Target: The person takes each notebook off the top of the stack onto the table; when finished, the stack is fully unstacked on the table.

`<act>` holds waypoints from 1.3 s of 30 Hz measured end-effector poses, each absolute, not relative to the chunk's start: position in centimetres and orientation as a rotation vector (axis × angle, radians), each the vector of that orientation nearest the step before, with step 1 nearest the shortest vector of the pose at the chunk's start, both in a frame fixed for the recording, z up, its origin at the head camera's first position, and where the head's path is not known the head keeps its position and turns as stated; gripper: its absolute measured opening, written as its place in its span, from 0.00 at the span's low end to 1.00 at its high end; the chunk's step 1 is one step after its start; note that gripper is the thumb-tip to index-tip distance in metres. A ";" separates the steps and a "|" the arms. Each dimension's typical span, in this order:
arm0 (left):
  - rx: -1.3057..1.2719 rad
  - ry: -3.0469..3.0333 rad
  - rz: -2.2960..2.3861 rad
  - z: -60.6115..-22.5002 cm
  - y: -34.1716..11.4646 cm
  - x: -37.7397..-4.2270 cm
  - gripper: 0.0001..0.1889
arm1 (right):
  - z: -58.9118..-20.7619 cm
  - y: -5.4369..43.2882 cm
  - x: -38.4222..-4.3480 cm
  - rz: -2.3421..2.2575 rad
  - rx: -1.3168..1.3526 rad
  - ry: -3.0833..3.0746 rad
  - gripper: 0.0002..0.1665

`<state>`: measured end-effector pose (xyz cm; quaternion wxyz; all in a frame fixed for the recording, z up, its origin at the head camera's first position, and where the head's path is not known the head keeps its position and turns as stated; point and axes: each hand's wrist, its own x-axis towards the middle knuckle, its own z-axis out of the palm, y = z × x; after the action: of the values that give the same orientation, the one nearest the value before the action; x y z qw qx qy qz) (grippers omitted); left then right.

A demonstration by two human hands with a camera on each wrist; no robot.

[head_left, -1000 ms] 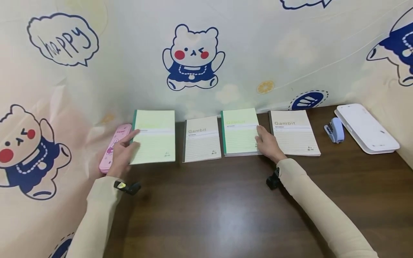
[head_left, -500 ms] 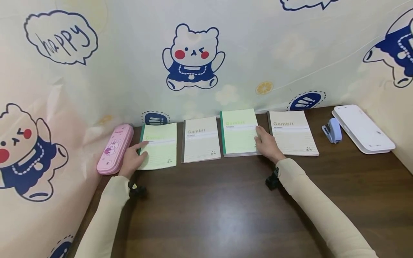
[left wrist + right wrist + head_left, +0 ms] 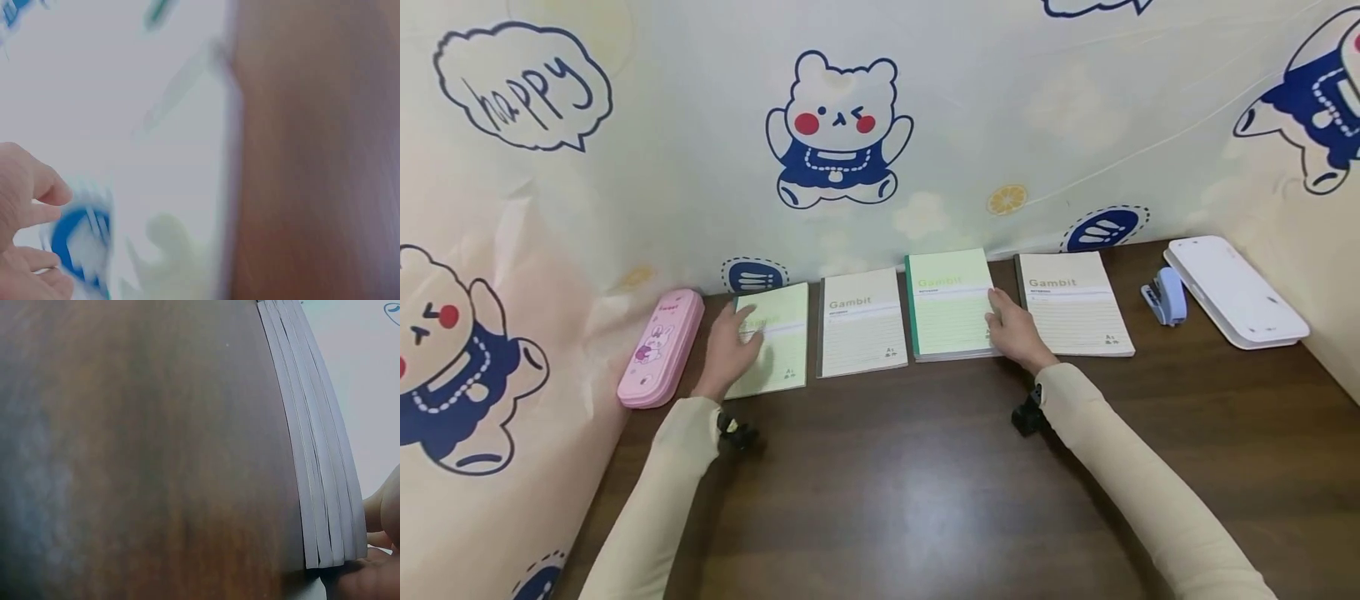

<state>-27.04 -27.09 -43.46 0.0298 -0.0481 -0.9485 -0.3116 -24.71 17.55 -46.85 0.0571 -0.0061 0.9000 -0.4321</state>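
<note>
In the head view, my left hand (image 3: 728,350) hovers over the left edge of a green notebook (image 3: 782,342) that lies on the table, thumb and fingers apart. The left wrist view shows this hand (image 3: 31,225) with nothing held, the notebook's pale cover blurred beside it. My right hand (image 3: 1018,333) rests at the right edge of a stack of green notebooks (image 3: 951,308), thumb by the cover's edge. The right wrist view shows the layered page edges of that stack (image 3: 319,450), with part of the hand (image 3: 384,519) beside it.
A grey Gambit notebook (image 3: 861,333) lies between the green ones, and another grey stack (image 3: 1075,312) right of my right hand. A pink pencil case (image 3: 662,350) lies far left. A blue stapler (image 3: 1167,296) and a white case (image 3: 1236,292) are far right. Printed cloth (image 3: 962,125) stands behind.
The left green notebook, raised in my left hand at first, came down onto the table beside the grey one. My left hand has released it and lifted slightly. My right hand stays put.
</note>
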 end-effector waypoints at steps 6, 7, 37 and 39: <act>-0.230 -2.871 -1.407 -40.0 -16.3 -27.7 0.33 | -46.7 17.5 -24.9 -1.320 -0.007 2.713 0.33; -0.258 -2.871 -1.453 -39.9 -14.5 -27.9 0.33 | -46.7 17.5 -24.9 -1.326 -0.001 2.706 0.33; -0.178 -2.962 -1.638 -46.4 -2.8 -28.4 0.34 | -46.8 16.2 -25.0 -1.287 0.126 2.848 0.37; -0.170 -2.949 -1.672 -46.4 -2.7 -28.4 0.33 | -46.8 16.4 -25.0 -1.348 0.179 2.835 0.35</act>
<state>-28.40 -2.74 -46.38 -0.1260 -0.0497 -0.8618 -0.4888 -25.00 16.42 -46.83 -0.0011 0.0569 0.9017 -0.4287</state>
